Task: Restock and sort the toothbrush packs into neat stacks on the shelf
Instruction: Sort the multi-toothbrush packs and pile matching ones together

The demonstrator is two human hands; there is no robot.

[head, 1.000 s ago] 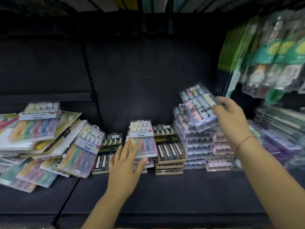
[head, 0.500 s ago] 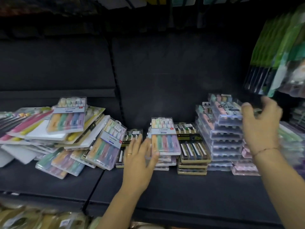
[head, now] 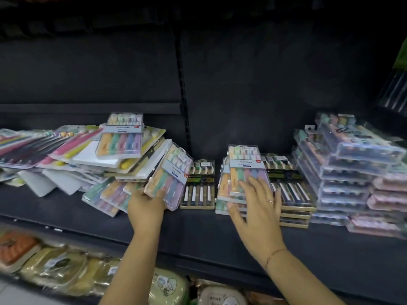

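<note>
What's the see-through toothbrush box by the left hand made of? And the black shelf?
The toothbrush pack looks like clear, glossy plastic: brushes show through and it shines. The label seems paper. The shelf looks like matte black painted metal, though that is a guess.

Dark shelf back panel (head: pixel 275 84) fills the upper view, split by a slotted vertical upright (head: pixel 184 102). Below the shelf's front edge, a lower level holds plastic-wrapped goods, blurred: an orange-topped pack (head: pixel 16 247) at far left, olive-yellow wrapped packs (head: pixel 59 267) beside it, a pale green pack with a printed label (head: pixel 169 287) toward the middle, a cream-coloured one (head: pixel 220 297) next to that. Green hanging packaging (head: pixel 402 53) shows at the right edge, with dark striped packs (head: pixel 394 93) below it.
</note>
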